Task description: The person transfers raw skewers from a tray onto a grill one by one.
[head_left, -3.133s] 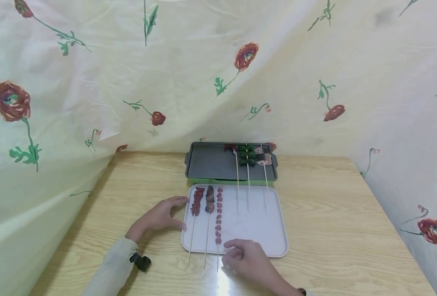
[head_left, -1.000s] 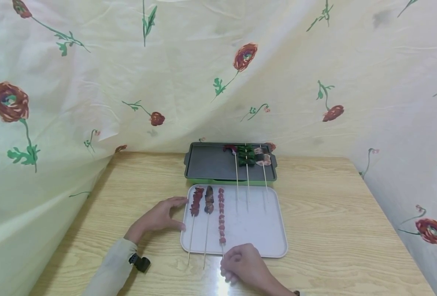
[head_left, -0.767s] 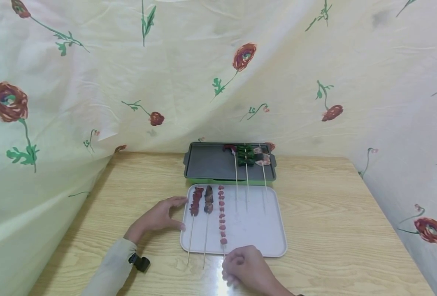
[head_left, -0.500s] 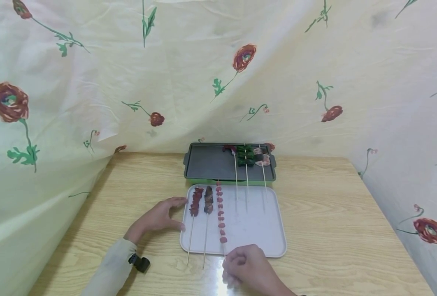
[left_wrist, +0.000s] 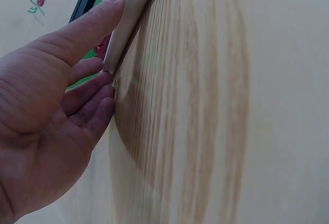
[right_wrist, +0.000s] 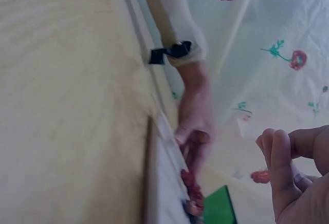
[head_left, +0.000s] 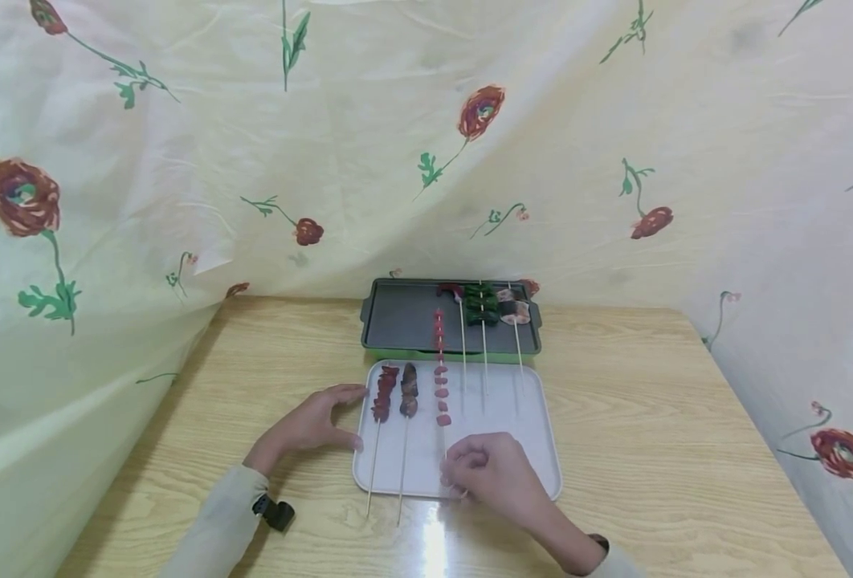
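My right hand (head_left: 499, 474) pinches the bare end of a skewer of small red meat pieces (head_left: 441, 392). The skewer's far end overlaps the dark griddle plate (head_left: 397, 313), its near part above the white tray (head_left: 502, 393). In the right wrist view the right hand (right_wrist: 295, 167) has thumb and fingertips together. My left hand (head_left: 311, 425) is at the tray's left edge, thumb and index finger spread apart. The left wrist view shows the left thumb (left_wrist: 95, 26) on the tray rim (left_wrist: 134, 8). A dark red meat skewer (head_left: 385, 393) and a brownish skewer (head_left: 408, 389) lie on the tray.
The griddle has a green base (head_left: 397, 353) and stands behind the tray. On its right half lie a purplish-red skewer (head_left: 451, 290), a green leafy skewer (head_left: 481, 305) and a pale, dark-banded skewer (head_left: 515, 309), sticks pointing over the tray. Flowered cloth (head_left: 369, 160) hangs behind the wooden table (head_left: 636, 417).
My right hand has taken hold of the small-piece skewer, raised it from the tray and moved it forward, its tip now over the griddle. My left hand has stayed at the tray edge.
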`<state>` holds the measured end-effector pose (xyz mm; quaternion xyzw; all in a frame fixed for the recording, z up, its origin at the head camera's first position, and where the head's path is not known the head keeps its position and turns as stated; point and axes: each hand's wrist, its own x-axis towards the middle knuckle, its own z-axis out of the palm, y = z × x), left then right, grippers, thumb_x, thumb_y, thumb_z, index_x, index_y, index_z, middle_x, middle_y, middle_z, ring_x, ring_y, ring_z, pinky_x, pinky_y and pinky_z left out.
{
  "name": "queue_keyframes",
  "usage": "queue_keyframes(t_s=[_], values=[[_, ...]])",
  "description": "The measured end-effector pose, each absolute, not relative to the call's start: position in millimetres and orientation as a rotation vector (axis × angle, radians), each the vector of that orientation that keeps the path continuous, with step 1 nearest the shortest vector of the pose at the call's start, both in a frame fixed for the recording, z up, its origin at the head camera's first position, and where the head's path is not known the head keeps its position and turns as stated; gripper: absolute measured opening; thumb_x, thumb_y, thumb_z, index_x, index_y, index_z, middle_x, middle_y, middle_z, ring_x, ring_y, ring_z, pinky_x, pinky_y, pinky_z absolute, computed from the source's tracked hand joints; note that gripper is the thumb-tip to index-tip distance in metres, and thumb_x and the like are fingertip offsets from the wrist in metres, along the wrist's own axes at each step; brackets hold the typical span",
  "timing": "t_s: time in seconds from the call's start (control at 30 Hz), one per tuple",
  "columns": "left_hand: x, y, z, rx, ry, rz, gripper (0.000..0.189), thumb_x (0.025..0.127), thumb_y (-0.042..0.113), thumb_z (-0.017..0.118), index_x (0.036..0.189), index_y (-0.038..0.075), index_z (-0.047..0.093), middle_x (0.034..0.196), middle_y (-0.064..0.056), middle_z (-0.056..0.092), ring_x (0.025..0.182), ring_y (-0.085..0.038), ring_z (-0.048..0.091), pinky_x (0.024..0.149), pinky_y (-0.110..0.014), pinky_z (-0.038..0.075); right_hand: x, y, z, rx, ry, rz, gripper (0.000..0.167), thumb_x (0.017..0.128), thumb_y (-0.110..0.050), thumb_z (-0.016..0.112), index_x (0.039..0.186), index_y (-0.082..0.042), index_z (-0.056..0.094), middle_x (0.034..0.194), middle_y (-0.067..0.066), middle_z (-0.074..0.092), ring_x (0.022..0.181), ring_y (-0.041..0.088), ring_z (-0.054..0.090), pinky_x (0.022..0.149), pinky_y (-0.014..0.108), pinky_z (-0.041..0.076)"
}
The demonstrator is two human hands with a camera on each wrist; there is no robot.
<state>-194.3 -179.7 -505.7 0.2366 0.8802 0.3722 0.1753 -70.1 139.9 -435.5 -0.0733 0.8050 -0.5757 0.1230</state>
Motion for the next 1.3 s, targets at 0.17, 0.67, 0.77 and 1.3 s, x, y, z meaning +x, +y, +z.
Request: queue_keyframes(t_s=[0.17,0.67,0.77,1.3], values=[[-195,-180,-506,0.668,2.493,1.054,0.097,0.073,0.046,0.09,0.153,0.012,0.048,0.16,-0.009,0.043,0.15,-0.032,0.035,0.125,-0.05,0.029,-87,140,-422,-0.221,2.364,-1.684,0.011,0.091,-0.011,0.075,0.092,0.0,0.074,0.076,0.007,0.075,0.065,0.022,0.071,0.056,0.031,0.063],[-195,-181,-508,0.661,2.48,1.068,0.095,0.074,0.045,0.09,0.153,0.013,0.049,0.16,-0.008,0.043,0.15,-0.032,0.035,0.124,-0.05,0.03,-149,138,-411,-0.188,2.37,-1.719,0.012,0.095,-0.007,0.068,0.095,0.003,0.073,0.081,0.011,0.075,0.068,0.018,0.071,0.063,0.03,0.065],[-196,-181,-509,0.66,2.491,1.053,0.095,0.074,0.046,0.09,0.153,0.013,0.049,0.16,-0.008,0.043,0.15,-0.031,0.035,0.124,-0.049,0.03,-158,136,-412,-0.151,2.364,-1.733,0.012,0.095,-0.006,0.068,0.095,0.004,0.074,0.081,0.012,0.075,0.068,0.018,0.071,0.064,0.031,0.065],[-195,-180,-508,0.656,2.493,1.057,0.094,0.075,0.044,0.09,0.153,0.013,0.048,0.16,-0.008,0.043,0.15,-0.031,0.035,0.124,-0.049,0.031,-185,132,-432,-0.043,2.329,-1.701,0.011,0.095,-0.004,0.069,0.094,0.005,0.075,0.081,0.012,0.075,0.067,0.016,0.071,0.063,0.028,0.064]])
